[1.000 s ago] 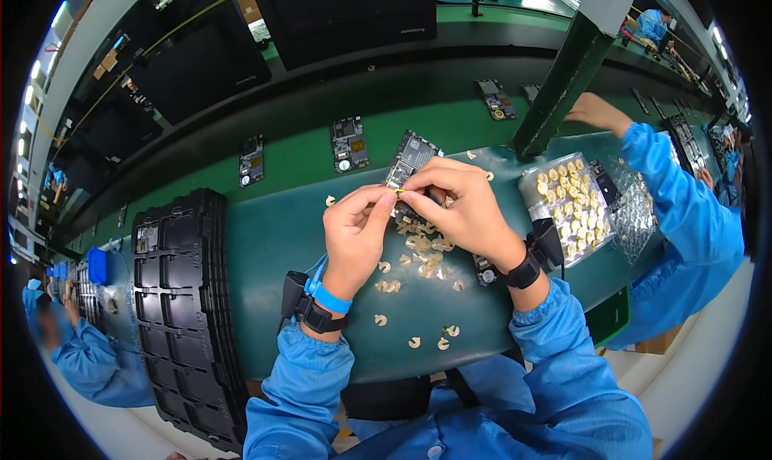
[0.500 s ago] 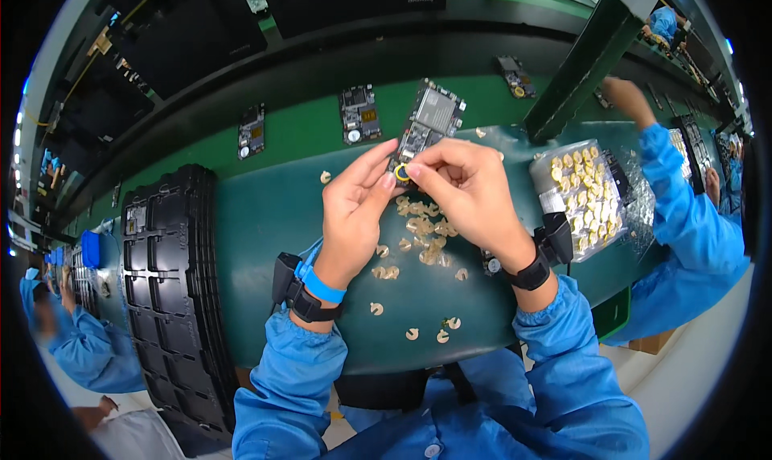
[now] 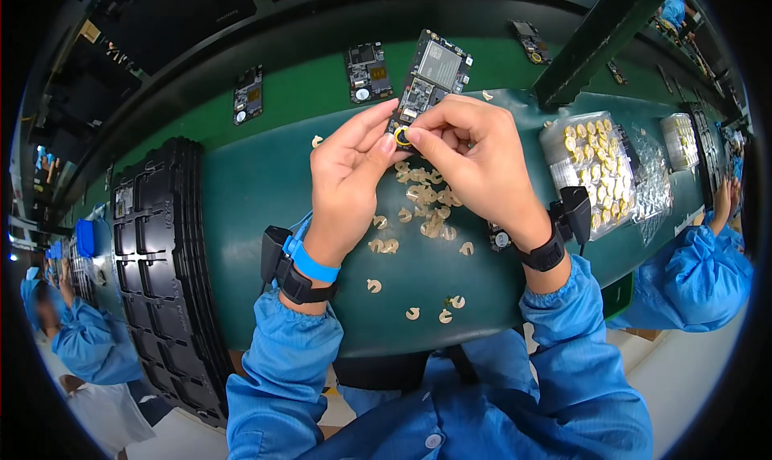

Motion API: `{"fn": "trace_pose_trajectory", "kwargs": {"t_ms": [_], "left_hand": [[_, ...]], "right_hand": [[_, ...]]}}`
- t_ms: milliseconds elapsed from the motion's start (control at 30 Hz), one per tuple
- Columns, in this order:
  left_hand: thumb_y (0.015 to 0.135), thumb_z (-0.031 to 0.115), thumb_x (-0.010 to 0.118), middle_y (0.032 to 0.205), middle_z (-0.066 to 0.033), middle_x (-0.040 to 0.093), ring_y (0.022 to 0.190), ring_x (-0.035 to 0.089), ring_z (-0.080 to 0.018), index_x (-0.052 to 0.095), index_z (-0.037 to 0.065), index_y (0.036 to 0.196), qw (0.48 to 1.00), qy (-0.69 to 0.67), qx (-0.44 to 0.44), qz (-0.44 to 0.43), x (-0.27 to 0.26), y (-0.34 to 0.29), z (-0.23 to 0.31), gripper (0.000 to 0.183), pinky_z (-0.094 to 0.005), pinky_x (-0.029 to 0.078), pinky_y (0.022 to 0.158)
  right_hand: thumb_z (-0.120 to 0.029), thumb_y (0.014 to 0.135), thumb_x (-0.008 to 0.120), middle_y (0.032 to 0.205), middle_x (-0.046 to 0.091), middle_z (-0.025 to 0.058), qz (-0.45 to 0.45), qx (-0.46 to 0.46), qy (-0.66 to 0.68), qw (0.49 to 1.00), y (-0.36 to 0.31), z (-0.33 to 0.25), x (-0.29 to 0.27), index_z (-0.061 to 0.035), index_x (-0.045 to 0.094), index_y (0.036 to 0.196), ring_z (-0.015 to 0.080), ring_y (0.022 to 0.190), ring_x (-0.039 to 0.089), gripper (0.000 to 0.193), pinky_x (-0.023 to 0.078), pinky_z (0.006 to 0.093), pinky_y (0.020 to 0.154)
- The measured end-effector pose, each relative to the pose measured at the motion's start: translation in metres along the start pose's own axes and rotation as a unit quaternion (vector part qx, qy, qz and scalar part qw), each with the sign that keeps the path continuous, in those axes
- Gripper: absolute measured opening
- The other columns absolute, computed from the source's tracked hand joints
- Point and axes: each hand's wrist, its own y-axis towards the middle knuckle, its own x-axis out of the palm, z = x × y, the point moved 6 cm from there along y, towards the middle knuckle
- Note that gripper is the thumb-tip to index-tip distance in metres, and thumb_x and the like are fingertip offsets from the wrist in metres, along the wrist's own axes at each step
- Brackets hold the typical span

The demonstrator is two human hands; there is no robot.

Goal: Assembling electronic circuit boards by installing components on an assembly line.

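Observation:
My left hand (image 3: pixel 346 170) is closed on the lower end of a circuit board (image 3: pixel 440 64), which tilts up and away above the table. At that end sits a small yellow-rimmed coin cell (image 3: pixel 402 137). The thumb and fingers of my right hand (image 3: pixel 486 154) pinch at it, and my left thumb tip lies close beside it. The fingers partly cover the cell and the board's lower edge. Under my hands, several cream notched paper discs (image 3: pixel 430 195) lie in a loose heap on the green mat (image 3: pixel 265 259), with others scattered nearer me.
A stack of black compartment trays (image 3: pixel 161 275) stands at the left. On the right is a clear tray of yellowish round cells (image 3: pixel 599 174) beside crumpled plastic film (image 3: pixel 650 186). Other circuit boards (image 3: pixel 369 72) lie along the green strip behind. A green post (image 3: pixel 599 46) rises at right. Co-workers sit on both sides.
My hands stay on the board and cell, with little shift in grip. The view has tilted slightly. The co-worker's arm at right has drawn back from the boards toward the table's near side.

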Motion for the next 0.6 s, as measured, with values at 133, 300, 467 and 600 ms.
{"fn": "trace_pose_trajectory", "kwargs": {"t_ms": [133, 300, 467, 600], "left_hand": [[0.104, -0.001, 0.054, 0.136, -0.0235, 0.064, 0.120, 0.067, -0.0254, 0.050, -0.012, 0.144, 1.000, 0.011, 0.000, 0.004, -0.001, -0.002, 0.003, 0.041, -0.0381, 0.058, 0.102], [0.103, -0.004, 0.056, 0.134, -0.0221, 0.066, 0.118, 0.068, -0.0237, 0.052, -0.012, 0.142, 0.999, 0.051, 0.008, 0.010, -0.001, -0.002, 0.006, 0.041, -0.0361, 0.060, 0.098], [0.102, -0.004, 0.057, 0.130, -0.0206, 0.068, 0.116, 0.069, -0.0229, 0.054, -0.011, 0.139, 0.998, 0.045, 0.023, 0.023, -0.001, -0.001, 0.007, 0.038, -0.0357, 0.061, 0.097], [0.102, -0.003, 0.057, 0.131, -0.0214, 0.068, 0.116, 0.069, -0.0235, 0.054, -0.011, 0.138, 0.999, 0.036, 0.018, 0.012, -0.005, 0.000, 0.006, 0.037, -0.0362, 0.060, 0.097]], "right_hand": [[-0.005, 0.084, 0.074, 0.068, 0.063, 0.0096, -0.014, -0.016, -0.024, 0.999, 0.001, -0.002, 0.001, 0.0041, 0.070, 0.082, 0.0172, 0.051, 0.056, 0.010, 0.043, 0.0314, 0.052], [-0.005, 0.085, 0.075, 0.068, 0.064, 0.0094, -0.006, -0.026, -0.022, 0.999, 0.001, -0.002, 0.002, 0.0032, 0.071, 0.083, 0.0162, 0.053, 0.057, 0.009, 0.045, 0.0303, 0.053], [-0.005, 0.087, 0.077, 0.072, 0.070, 0.0086, 0.001, 0.025, 0.017, 1.000, -0.001, 0.005, 0.004, 0.0028, 0.073, 0.085, 0.0105, 0.057, 0.062, 0.009, 0.048, 0.0260, 0.055], [-0.005, 0.089, 0.076, 0.074, 0.072, 0.0056, -0.024, 0.060, 0.045, 0.997, 0.001, 0.007, 0.001, 0.0037, 0.074, 0.089, 0.0061, 0.062, 0.063, 0.009, 0.049, 0.0232, 0.057]]}}
